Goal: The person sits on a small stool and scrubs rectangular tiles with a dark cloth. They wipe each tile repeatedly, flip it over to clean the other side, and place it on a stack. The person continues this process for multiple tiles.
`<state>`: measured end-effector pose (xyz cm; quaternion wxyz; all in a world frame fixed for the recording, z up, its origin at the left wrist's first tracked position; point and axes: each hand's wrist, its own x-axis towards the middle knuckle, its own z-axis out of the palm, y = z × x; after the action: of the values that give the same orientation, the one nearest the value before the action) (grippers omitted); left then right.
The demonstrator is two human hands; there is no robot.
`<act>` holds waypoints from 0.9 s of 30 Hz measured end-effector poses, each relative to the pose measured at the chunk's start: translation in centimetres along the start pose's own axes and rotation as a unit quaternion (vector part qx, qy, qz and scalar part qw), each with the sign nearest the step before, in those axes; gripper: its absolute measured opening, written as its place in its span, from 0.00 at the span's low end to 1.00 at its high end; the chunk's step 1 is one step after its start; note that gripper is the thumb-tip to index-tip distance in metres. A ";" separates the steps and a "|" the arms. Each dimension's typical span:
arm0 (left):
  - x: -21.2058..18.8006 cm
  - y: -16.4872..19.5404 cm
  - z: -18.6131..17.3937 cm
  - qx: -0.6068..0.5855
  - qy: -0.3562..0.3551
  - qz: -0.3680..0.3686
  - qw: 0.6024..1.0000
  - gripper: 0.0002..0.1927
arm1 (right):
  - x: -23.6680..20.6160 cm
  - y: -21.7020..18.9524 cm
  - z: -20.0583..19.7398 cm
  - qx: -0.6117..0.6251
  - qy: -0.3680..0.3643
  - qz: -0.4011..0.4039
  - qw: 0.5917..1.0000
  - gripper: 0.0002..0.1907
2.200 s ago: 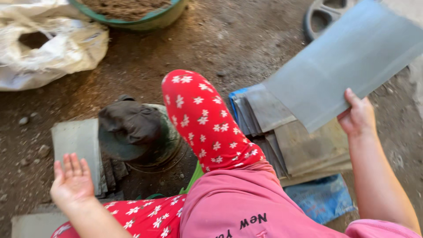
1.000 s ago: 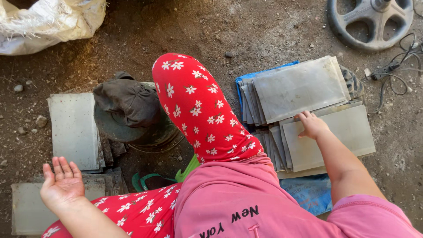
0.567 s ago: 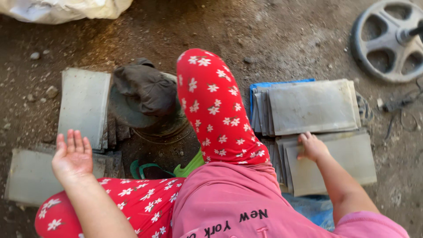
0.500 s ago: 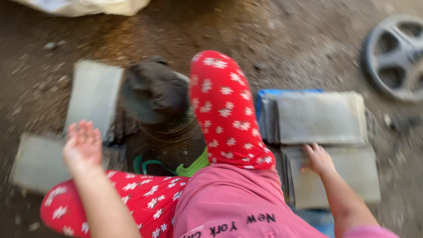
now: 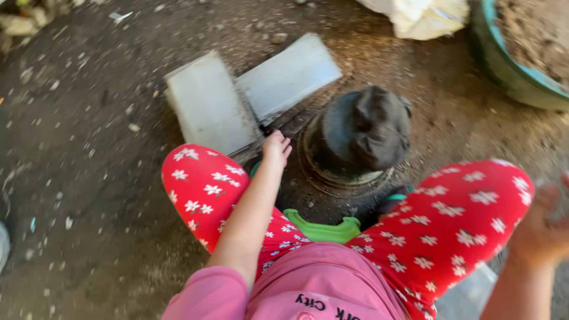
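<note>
Since half a second ago our view has swung left: the stack of grey sheets by our right side and the wheel have left the picture, and a green basin [image 5: 515, 71] of soil has come in at top right.

Largest first, the dirt ground [image 5: 89, 178] fills the view, and our knees in red flowered trousers [image 5: 450, 225] spread across the bottom. Between them stands a round mould capped by a dark cloth [image 5: 364, 127]. Left of it lie two pale grey slabs [image 5: 210, 106], overlapping at their near corners.

Our left hand [image 5: 276, 149] reaches to the near edge of the closer slab, fingers curled together, touching or nearly so. Our right hand [image 5: 542, 228] is raised and blurred; we cannot tell its state.

We judge the slabs stiff, fairly heavy and brittle at the corners, best taken under a long edge.
</note>
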<state>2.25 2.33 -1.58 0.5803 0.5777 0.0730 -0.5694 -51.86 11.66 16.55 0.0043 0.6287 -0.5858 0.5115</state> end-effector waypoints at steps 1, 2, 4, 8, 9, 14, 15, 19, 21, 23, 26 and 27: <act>-0.1 -0.3 -0.7 0.018 0.035 0.027 0.999 0.24 | 2.2 -2.3 3.2 -0.045 -0.059 -0.062 0.995 0.13; -0.4 -0.4 -1.4 0.037 0.069 0.053 0.996 0.23 | 4.0 -4.6 7.1 -0.052 -0.119 -0.102 0.986 0.14; -0.3 0.7 -3.0 0.024 0.115 0.078 0.990 0.21 | 6.0 -8.6 15.4 -0.063 -0.211 -0.143 0.965 0.17; 0.1 3.7 -5.7 -0.099 0.128 0.080 0.984 0.18 | 2.5 -12.3 27.4 -0.114 -0.335 -0.072 0.933 0.28; 0.2 4.2 -6.0 -0.128 0.122 0.080 0.981 0.18 | 1.6 -12.0 28.7 -0.157 -0.319 -0.099 0.929 0.27; 0.9 4.2 -6.5 -0.205 0.128 0.001 0.970 0.19 | -1.9 -9.2 30.8 -0.201 -0.300 -0.130 0.923 0.23; 1.1 4.1 -6.3 -0.232 0.126 0.000 0.965 0.19 | -1.9 -8.8 30.8 -0.204 -0.300 -0.123 0.924 0.23; 1.9 4.8 -5.5 -0.305 0.116 0.030 0.945 0.21 | -1.6 -8.9 30.9 -0.216 -0.294 -0.113 0.924 0.23; 2.0 5.4 -5.1 -0.302 0.157 -0.006 0.940 0.23 | -1.6 -9.3 30.9 -0.216 -0.293 -0.112 0.925 0.23; 2.1 5.9 -4.8 -0.315 0.183 -0.004 0.931 0.23 | -1.7 -9.5 30.8 -0.213 -0.291 -0.112 0.926 0.23; 1.9 6.1 -4.8 -0.254 0.219 0.050 0.941 0.24 | -1.8 -9.3 30.8 -0.212 -0.279 -0.114 0.930 0.23; 1.9 6.1 -4.8 -0.219 0.232 0.075 0.945 0.26 | -1.8 -9.2 30.8 -0.212 -0.276 -0.114 0.931 0.23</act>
<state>10.21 2.97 -0.94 0.7005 0.5559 0.2851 -0.3448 -25.02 -2.79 6.13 0.0340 0.7920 -0.5829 0.1783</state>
